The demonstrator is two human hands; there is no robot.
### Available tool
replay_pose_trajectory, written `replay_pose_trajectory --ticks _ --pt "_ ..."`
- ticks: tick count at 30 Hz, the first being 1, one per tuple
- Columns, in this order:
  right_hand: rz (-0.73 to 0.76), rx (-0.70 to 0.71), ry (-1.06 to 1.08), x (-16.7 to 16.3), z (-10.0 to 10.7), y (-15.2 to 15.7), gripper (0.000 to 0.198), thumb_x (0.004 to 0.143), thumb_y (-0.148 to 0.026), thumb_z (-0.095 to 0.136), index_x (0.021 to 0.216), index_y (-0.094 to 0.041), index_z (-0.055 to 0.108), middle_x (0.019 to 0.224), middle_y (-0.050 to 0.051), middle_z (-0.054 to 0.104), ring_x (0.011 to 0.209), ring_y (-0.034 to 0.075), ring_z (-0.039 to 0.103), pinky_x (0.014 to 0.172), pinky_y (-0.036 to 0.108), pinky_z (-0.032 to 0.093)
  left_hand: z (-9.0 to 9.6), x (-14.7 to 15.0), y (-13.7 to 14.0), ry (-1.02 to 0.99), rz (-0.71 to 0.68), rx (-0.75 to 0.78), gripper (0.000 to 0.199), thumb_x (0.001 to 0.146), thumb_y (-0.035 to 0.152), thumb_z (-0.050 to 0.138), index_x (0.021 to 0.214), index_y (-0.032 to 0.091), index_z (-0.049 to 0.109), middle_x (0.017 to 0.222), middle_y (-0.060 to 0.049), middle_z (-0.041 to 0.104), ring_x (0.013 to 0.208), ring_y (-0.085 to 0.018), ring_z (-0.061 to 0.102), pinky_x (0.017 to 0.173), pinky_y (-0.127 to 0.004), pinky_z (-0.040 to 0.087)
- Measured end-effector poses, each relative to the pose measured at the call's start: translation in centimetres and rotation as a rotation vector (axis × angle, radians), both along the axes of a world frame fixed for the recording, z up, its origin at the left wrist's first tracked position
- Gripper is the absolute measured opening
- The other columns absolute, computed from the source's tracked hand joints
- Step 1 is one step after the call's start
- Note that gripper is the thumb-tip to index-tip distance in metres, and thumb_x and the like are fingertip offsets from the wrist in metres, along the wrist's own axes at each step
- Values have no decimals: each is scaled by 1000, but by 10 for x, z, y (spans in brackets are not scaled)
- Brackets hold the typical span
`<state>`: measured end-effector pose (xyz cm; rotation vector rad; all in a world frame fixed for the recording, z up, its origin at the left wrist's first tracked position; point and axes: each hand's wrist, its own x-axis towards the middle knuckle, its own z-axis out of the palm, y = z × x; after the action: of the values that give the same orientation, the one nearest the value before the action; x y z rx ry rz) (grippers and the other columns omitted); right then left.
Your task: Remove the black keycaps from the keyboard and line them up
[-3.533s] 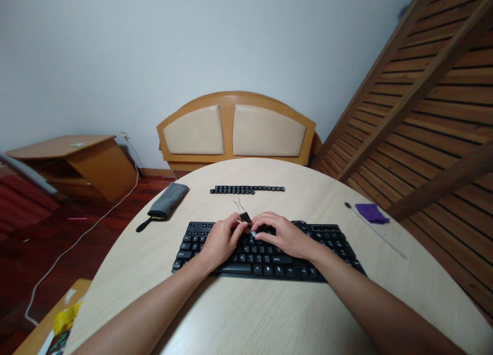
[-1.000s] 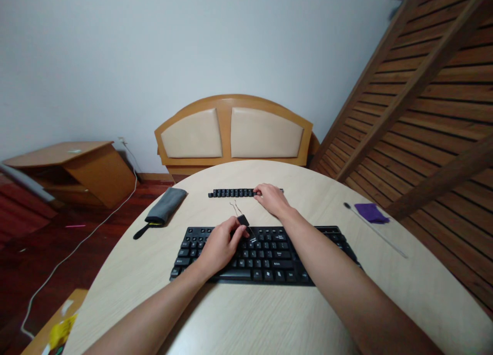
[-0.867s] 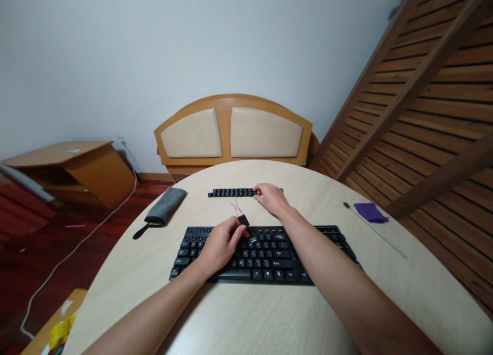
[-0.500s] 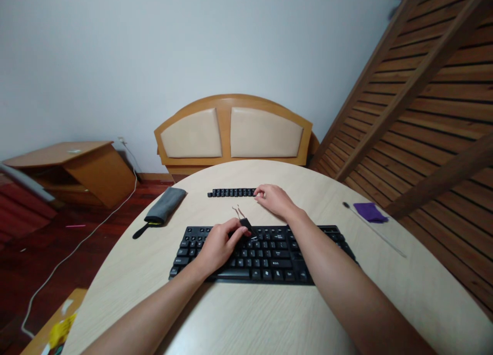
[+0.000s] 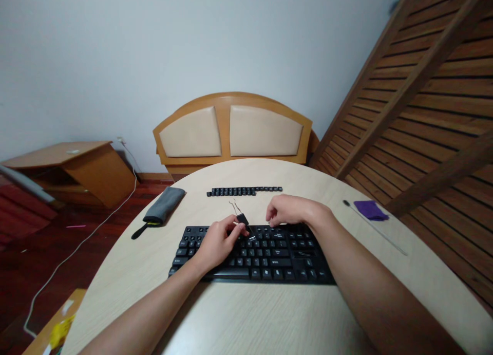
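Observation:
A wire keycap puller (image 5: 241,219) with a black handle is held in my left hand (image 5: 221,240), pinched between thumb and fingers. Its wire ends stick out from both sides of the handle, one pair over the keys. Under that hand lies a black keyboard (image 5: 280,254), with several keycaps off in its upper rows. My right hand (image 5: 287,209) hovers at the keyboard's back edge, fingers curled down and closed, with nothing visible in them. Behind the keyboard, loose black keycaps (image 5: 233,191) stand lined up in two close rows, the back one reaching further right.
On the round table (image 5: 246,314), a grey pouch (image 5: 165,205) lies left. A thin stick with a dark tip (image 5: 375,227) and a purple cloth (image 5: 370,210) lie right. A wooden headboard (image 5: 225,129) stands beyond; a slatted wooden panel (image 5: 431,113) rises at right.
My right hand has moved back from the right end of the keycap rows to the keyboard's back edge, uncovering more keycaps. My left hand stays with the puller, which has shifted slightly.

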<state>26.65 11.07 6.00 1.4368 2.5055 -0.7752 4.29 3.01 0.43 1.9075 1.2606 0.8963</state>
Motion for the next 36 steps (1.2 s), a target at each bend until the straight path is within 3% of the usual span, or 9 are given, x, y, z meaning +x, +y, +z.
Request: replay_pose_trajectory --ticks 5,11,19,28,36 --pt "64 -40 46 -8 1 -8 27 74 -16 65 99 -17 78 90 6 77 80 18 69 66 21 45 7 -4 3 43 44 -50 28 95 40 48 78 20 59 78 -2 75 74 -20 68 69 -29 44" --pt "135 47 27 -24 7 -16 27 75 -18 66 99 -20 78 89 5 77 80 18 68 65 22 43 11 -4 1 50 99 -23 32 95 41 46 77 19 60 80 -4 74 74 -21 65 69 -29 42" --pt "145 93 33 -26 7 -20 21 76 -20 67 94 -20 79 86 5 76 77 19 67 64 23 43 -1 -3 -1 13 67 58 33 98 41 41 80 19 60 79 -3 70 74 -19 61 72 -29 42" --pt "149 86 39 -26 9 -21 23 78 -21 68 100 -21 77 85 5 75 76 19 67 63 23 42 -2 -4 0 34 44 64 33 98 40 41 81 19 61 80 -3 69 78 -20 63 74 -29 44" --pt "201 95 81 -31 13 -32 22 74 -24 72 96 -20 76 87 4 75 76 19 66 61 24 41 1 -2 -4 208 -43 174 28 97 33 44 78 19 59 75 -3 64 72 -18 57 68 -28 42"
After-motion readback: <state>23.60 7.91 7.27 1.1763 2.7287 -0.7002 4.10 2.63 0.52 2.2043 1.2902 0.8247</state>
